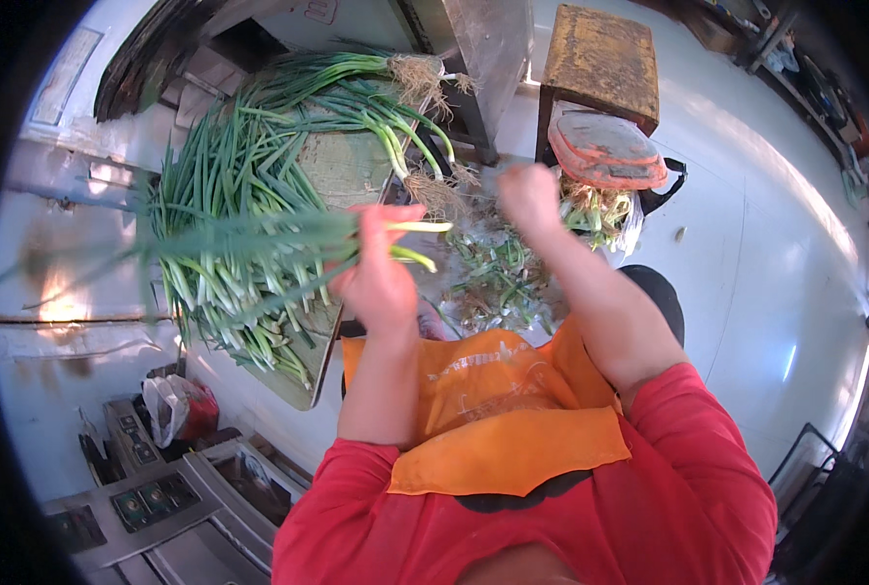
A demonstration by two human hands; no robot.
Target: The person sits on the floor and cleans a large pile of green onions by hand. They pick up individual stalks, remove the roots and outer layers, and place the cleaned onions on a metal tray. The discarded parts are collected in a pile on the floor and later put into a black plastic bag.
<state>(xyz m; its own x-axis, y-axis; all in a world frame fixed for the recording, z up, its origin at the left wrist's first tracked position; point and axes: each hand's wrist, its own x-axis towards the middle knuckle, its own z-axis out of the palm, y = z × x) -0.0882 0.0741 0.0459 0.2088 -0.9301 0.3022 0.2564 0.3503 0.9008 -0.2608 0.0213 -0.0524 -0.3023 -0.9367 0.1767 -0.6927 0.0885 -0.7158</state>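
My left hand is closed around several green onions, their long leaves blurred towards the left and their pale ends sticking out to the right. My right hand is in a fist, apart from them; whether it holds anything cannot be seen. Under and beyond my left hand, a big heap of green onions lies on a low greenish board. At the board's far right edge, other green onions with brown roots hang over. Trimmings of leaves and roots are scattered on the floor between my hands.
A worn wooden stool stands at the back right, with a red-rimmed lid or seat pad in front of it, above a bag of plant scraps. A metal cabinet panel rises behind the board. Metal kitchen equipment stands at lower left.
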